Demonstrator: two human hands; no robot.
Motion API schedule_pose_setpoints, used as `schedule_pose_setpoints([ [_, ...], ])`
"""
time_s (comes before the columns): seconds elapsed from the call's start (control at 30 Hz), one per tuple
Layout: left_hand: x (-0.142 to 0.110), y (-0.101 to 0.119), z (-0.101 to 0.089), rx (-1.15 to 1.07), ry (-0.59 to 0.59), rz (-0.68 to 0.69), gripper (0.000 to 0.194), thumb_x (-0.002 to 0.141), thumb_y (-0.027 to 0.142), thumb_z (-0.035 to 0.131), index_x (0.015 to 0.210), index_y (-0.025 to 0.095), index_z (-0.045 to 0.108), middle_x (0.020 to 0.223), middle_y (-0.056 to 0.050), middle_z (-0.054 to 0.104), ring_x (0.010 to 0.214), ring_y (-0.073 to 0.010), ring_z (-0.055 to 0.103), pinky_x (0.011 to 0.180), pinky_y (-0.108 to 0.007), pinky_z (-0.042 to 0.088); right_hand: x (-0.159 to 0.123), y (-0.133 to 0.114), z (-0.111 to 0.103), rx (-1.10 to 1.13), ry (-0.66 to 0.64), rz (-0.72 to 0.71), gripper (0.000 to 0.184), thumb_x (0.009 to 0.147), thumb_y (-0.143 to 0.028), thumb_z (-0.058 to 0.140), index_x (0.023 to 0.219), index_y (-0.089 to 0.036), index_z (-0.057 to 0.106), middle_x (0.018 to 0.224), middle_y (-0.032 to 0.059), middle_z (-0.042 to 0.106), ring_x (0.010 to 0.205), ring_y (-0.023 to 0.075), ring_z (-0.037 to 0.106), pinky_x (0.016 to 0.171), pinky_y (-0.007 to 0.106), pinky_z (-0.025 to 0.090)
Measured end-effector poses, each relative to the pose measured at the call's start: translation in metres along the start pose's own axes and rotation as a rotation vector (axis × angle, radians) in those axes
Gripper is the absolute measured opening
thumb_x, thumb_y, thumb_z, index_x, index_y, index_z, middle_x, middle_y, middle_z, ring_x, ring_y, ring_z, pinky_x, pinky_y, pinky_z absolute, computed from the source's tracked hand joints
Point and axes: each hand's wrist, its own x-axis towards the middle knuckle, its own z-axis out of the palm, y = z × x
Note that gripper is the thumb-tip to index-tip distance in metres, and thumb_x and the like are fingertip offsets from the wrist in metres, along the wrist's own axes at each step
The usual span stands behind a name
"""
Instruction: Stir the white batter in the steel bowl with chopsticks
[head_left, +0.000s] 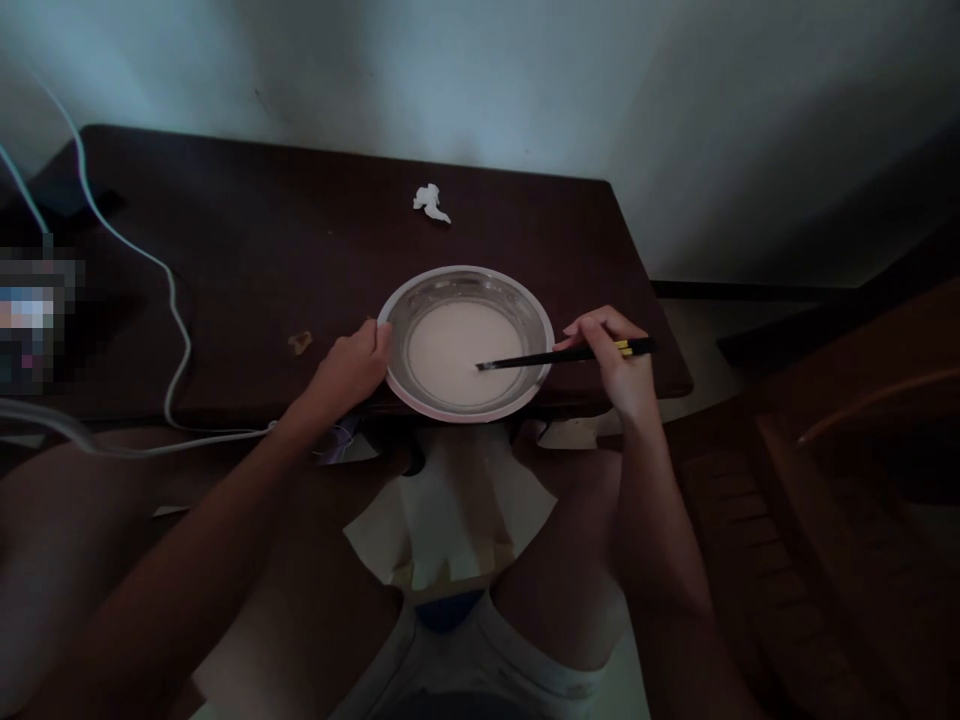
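A wide metal bowl (pixel 399 378) stands at the front edge of the dark table, its rim slightly over the edge. Pale, whitish liquid (pixel 457 345) fills its lower part. With fingers curled over the left rim, my left hand (pixel 352 365) grips the bowl. Black chopsticks (pixel 574 354) with yellow bands are held in my right hand (pixel 619 355), just right of the bowl. They slant across the right rim, and their whitened tips reach the liquid near its middle. Whether the tips dip below the surface, I cannot tell.
Behind the bowl lies a crumpled white tissue (pixel 431 203). A small brownish scrap (pixel 300 343) is left of my left hand. White cables (pixel 174 300) run across the left of the table (pixel 247 230). Wooden furniture (pixel 750 540) stands at the right, and a wall rises behind.
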Motion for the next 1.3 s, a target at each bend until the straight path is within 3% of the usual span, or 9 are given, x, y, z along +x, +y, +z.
schedule_pose_setpoints([
  [0.17,0.0009,-0.0008,0.0003,-0.007,0.014,0.002,0.042,0.103,0.042,0.026,0.104,0.023,0.062,0.107,-0.023,0.074,0.109,-0.0425,0.069,0.086,-0.05,0.051,-0.0011,0.0015,0.0068,-0.002,-0.208,-0.04,0.027,0.097,-0.048,0.064,0.088,-0.025,0.074,0.088,0.0015,0.08,0.089,0.0194,0.076,0.083,0.035,0.058],
  [0.37,0.0012,-0.0006,0.0,0.021,-0.003,-0.003,0.042,0.104,0.042,0.023,0.105,0.023,0.06,0.11,-0.024,0.073,0.111,-0.0422,0.069,0.088,-0.05,0.051,0.0004,0.0012,0.0003,-0.015,0.011,-0.026,0.035,0.096,-0.054,0.063,0.079,-0.024,0.069,0.07,-0.0012,0.073,0.072,0.0184,0.074,0.074,0.034,0.058],
  [0.57,0.001,-0.0005,0.0001,0.004,0.003,-0.005,0.043,0.104,0.044,0.024,0.103,0.023,0.061,0.108,-0.022,0.074,0.11,-0.0409,0.07,0.086,-0.048,0.051,-0.001,0.0008,0.0064,-0.027,-0.199,-0.059,0.025,0.097,-0.047,0.063,0.089,-0.026,0.074,0.089,0.0014,0.08,0.09,0.0195,0.076,0.083,0.035,0.058],
  [0.73,0.0012,-0.0004,0.0007,-0.002,0.008,-0.013,0.041,0.103,0.043,0.024,0.102,0.024,0.06,0.104,-0.021,0.073,0.109,-0.0403,0.069,0.087,-0.048,0.051,-0.0004,0.0011,0.0011,-0.018,-0.025,-0.044,0.031,0.097,-0.05,0.063,0.08,-0.025,0.071,0.075,-0.0006,0.075,0.077,0.0185,0.075,0.075,0.034,0.058],
  [0.8,0.0012,-0.0007,0.0007,-0.006,0.006,-0.013,0.041,0.103,0.044,0.024,0.101,0.024,0.06,0.105,-0.021,0.073,0.109,-0.0409,0.069,0.087,-0.049,0.05,-0.0009,0.0016,0.0017,0.026,-0.06,-0.02,0.031,0.097,-0.05,0.063,0.081,-0.024,0.071,0.072,-0.0015,0.074,0.072,0.0183,0.075,0.073,0.034,0.058],
  [0.9,0.0009,-0.0007,0.0002,-0.018,0.007,-0.008,0.04,0.103,0.045,0.025,0.099,0.025,0.059,0.105,-0.02,0.073,0.109,-0.0415,0.069,0.087,-0.049,0.05,-0.0008,0.0027,0.0049,0.024,-0.19,-0.033,0.024,0.097,-0.044,0.064,0.088,-0.025,0.074,0.085,0.0006,0.079,0.086,0.0191,0.077,0.082,0.035,0.058],
  [0.97,0.0005,-0.0004,-0.0001,-0.023,0.012,-0.011,0.039,0.102,0.045,0.026,0.098,0.025,0.06,0.105,-0.019,0.074,0.109,-0.0408,0.07,0.087,-0.048,0.05,0.0,0.003,0.0046,-0.01,-0.178,-0.057,0.022,0.097,-0.042,0.065,0.088,-0.025,0.075,0.09,0.0015,0.08,0.091,0.0192,0.076,0.085,0.035,0.057],
  [1.1,0.0004,0.0,-0.0003,-0.012,0.007,-0.017,0.039,0.103,0.043,0.026,0.099,0.024,0.059,0.106,-0.02,0.074,0.111,-0.0417,0.07,0.088,-0.048,0.05,0.0005,0.0022,0.0002,0.007,-0.023,-0.023,0.029,0.097,-0.046,0.064,0.08,-0.024,0.072,0.073,-0.0008,0.075,0.074,0.0177,0.074,0.074,0.033,0.057],
  [1.3,0.0014,0.0011,0.0007,0.005,-0.012,-0.027,0.043,0.103,0.044,0.022,0.106,0.022,0.059,0.113,-0.024,0.073,0.114,-0.043,0.068,0.089,-0.05,0.051,0.0002,0.0048,0.0042,-0.003,-0.18,-0.047,0.027,0.096,-0.048,0.065,0.087,-0.024,0.074,0.087,0.0012,0.08,0.087,0.0189,0.076,0.083,0.034,0.058],
])
